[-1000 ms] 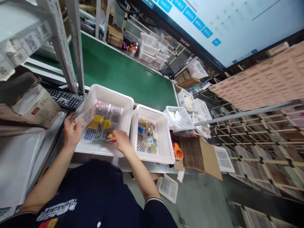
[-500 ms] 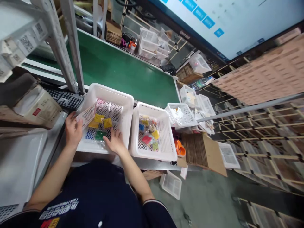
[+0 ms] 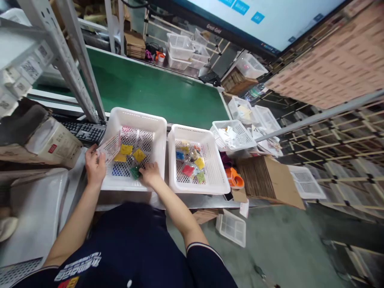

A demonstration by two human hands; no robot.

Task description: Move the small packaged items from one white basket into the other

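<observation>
My left hand (image 3: 95, 167) is closed on a printed paper slip (image 3: 110, 148), tilted up over the left side of a white plastic basket (image 3: 141, 115). Inside that basket, my right hand (image 3: 150, 174) has its fingers closed on the edge of a small clear bag of green pieces (image 3: 135, 172). Yellow packets (image 3: 139, 155) lie just beyond it on the perforated bottom. A blue packet (image 3: 117, 171) is at the near left, and a pink one (image 3: 126, 130) sits at the far end, partly behind the slip.
A second white basket (image 3: 220, 176) with several coloured packets stands to the right. Behind both runs a green conveyor belt (image 3: 156, 92). A keyboard (image 3: 85, 131) lies at the left; orange tape dispensers (image 3: 234, 178) and stacked cardboard (image 3: 255, 176) are at the right. A monitor (image 3: 240, 24) hangs above.
My right hand has gone from spread fingers beside the green bag to closing on it, and the bag has shifted right and turned. My left hand still holds the slip. The view has shifted slightly.
</observation>
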